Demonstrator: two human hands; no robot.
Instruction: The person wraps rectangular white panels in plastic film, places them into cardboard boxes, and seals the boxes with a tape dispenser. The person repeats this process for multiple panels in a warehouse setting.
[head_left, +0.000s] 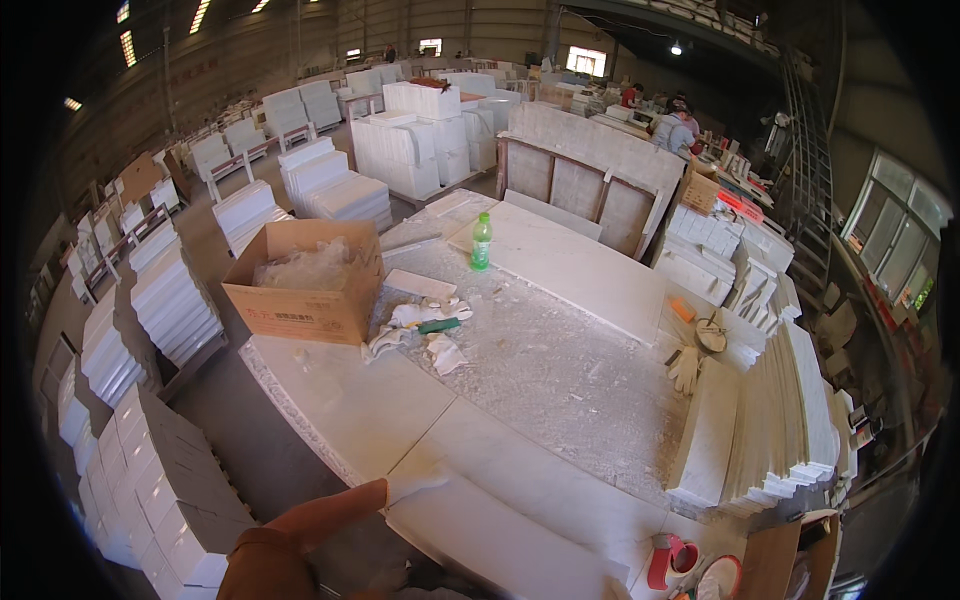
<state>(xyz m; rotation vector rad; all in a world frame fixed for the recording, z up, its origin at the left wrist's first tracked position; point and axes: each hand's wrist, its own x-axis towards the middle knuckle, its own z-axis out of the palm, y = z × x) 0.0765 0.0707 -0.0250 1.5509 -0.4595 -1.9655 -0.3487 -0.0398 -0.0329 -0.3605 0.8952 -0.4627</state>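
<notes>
My left hand [418, 482], in a white glove, reaches in from the lower edge. It lies at the left end of a long pale stone slab [510, 535] along the table's near side. Motion blurs the fingers, so whether they grip the slab's edge does not show. My right hand is out of sight. Beyond the slab, more pale stone pieces [365, 395] border the table's dusty middle [560, 385]. Rags and white gloves [425, 315] lie there with a green-handled tool [438, 326]. A green plastic bottle [481, 243] stands farther back.
A cardboard box [300, 320] holding clear plastic sits at the left. Stone strips [755, 430] stand at the right, near a work glove [685, 370] and a round container [711, 335]. Red tape rolls [672, 562] lie near right. Stacked white slabs [165, 490] flank the table. People [672, 130] work behind.
</notes>
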